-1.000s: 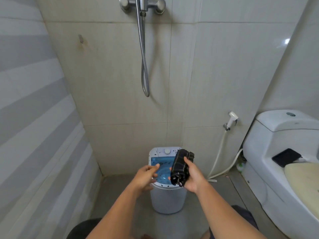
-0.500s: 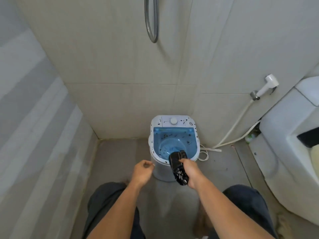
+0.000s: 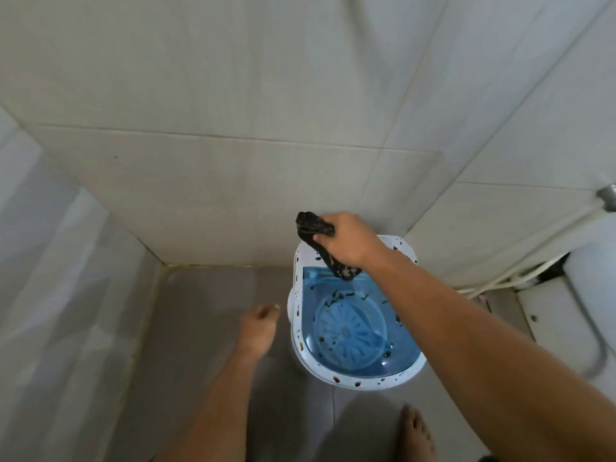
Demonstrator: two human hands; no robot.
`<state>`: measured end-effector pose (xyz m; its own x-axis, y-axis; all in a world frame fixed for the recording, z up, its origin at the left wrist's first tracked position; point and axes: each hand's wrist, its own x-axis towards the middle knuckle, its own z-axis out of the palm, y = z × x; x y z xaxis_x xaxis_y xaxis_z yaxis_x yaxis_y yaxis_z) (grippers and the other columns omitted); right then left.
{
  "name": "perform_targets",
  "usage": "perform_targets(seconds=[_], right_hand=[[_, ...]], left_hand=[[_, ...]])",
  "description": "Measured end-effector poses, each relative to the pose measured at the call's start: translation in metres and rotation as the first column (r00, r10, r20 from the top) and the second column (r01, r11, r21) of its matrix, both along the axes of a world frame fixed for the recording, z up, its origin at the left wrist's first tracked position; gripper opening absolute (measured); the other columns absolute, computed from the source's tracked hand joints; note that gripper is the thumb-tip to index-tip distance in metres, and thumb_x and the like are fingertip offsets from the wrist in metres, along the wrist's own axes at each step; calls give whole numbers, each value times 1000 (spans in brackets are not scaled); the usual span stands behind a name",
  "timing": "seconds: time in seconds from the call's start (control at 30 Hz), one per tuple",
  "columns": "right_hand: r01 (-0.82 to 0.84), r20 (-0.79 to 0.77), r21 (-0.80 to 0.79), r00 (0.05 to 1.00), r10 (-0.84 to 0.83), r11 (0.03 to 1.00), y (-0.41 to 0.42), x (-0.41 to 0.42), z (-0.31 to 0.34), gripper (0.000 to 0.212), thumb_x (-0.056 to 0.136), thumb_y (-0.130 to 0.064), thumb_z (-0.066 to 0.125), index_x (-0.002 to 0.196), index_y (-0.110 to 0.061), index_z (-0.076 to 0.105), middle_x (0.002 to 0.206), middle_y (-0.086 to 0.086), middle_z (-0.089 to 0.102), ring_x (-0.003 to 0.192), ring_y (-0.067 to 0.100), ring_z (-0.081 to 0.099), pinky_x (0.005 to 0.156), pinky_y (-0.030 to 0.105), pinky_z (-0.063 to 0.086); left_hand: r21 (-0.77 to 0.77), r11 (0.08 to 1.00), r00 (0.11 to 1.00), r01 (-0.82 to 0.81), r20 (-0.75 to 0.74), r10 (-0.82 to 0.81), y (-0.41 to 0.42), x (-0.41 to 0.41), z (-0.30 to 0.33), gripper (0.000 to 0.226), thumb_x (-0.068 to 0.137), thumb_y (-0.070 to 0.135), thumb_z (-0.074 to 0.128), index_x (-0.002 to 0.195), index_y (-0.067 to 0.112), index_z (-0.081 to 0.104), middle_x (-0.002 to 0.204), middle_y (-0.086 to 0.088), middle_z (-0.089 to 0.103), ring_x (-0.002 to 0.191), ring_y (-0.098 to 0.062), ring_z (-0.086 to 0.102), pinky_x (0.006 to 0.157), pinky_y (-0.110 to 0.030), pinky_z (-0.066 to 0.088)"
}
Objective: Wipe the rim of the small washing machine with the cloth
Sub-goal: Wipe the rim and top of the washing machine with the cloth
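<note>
Two hands, right hand (image 3: 346, 241) fingers clenched around dark cloth (image 3: 320, 241), left hand (image 3: 258, 330) loosely curled, empty.

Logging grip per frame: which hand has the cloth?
The right hand, over the washer's back rim, grips the dark cloth; the left hand holds nothing.

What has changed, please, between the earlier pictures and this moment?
The right hand carried the dark cloth from the washing machine's near rim to its back edge, by the wall. The left hand stayed empty, left of the machine. The cloth remains gripped; dark specks still dot the rim.
</note>
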<state>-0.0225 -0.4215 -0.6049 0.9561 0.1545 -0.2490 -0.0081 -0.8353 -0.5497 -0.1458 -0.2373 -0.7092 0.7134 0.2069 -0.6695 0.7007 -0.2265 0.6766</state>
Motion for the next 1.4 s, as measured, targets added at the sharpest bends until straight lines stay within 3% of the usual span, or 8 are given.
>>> perform_targets(seconds=[0.1,0.27,0.43,0.67,0.93,1.13,1.3,1.4], right_hand=[[-186,-23,-182,982,185,966,21,30,-8,26,93,-27,62,116,-20,71,105,8,73,95,29,68,84,40,56],[-377,-101,-309,926,364,873,42,30,-18,23,96,-27,58,113,-17,69,99,4,53,89,30,62,76,41,54],[-570,-318,-275,814,486,774,41,11,-5,22,93,-20,60,112,-14,70,98,7,69,91,27,63,76,35,52],[-164,-20,-243,986,164,956,19,36,14,21,93,-21,63,112,-17,69,90,3,64,88,26,65,73,31,47],[-398,-258,-110,896,360,911,10,-2,-7,15,92,-22,68,100,-10,71,94,9,69,88,23,64,76,32,49],[93,101,-121,992,-81,988,-28,20,-12,19,96,-25,61,109,-14,70,93,9,69,87,29,66,71,31,47],[-30,183,-204,981,68,978,-18,-13,-37,31,99,-28,58,127,-16,65,107,7,56,84,27,64,75,43,57],[-222,55,-138,971,231,965,-24,-19,-33,29,97,-29,63,124,-18,67,107,3,60,93,25,63,82,38,52]], left_hand=[[-49,999,999,-12,-36,11,-3,11,-19,24,97,39,55,87,24,72,97,-12,77,97,-31,72,89,-51,58],[-181,981,997,-73,-46,66,-9,15,-18,19,100,15,54,98,13,72,93,-4,78,85,-20,75,71,-33,61],[-210,973,995,-91,-47,83,-7,13,-21,17,98,19,57,94,17,74,93,-1,79,86,-20,76,82,-41,62],[-239,971,1000,-8,4,10,-3,6,-10,14,98,25,60,98,22,73,98,2,77,94,-16,73,66,-26,59],[-260,966,1000,11,0,-11,-1,6,-11,9,97,25,62,100,23,71,105,-2,75,99,-20,71,70,-32,60],[-269,963,1000,-2,11,5,-3,6,-11,10,98,21,62,96,23,71,100,-2,76,96,-20,73,64,-29,58],[-270,963,1000,-5,11,8,-3,6,-11,10,98,21,61,98,22,71,99,0,76,96,-18,72,73,-34,61],[-276,961,1000,-8,4,9,-3,6,-11,9,98,22,61,99,22,71,100,0,76,96,-18,72,78,-37,61]])
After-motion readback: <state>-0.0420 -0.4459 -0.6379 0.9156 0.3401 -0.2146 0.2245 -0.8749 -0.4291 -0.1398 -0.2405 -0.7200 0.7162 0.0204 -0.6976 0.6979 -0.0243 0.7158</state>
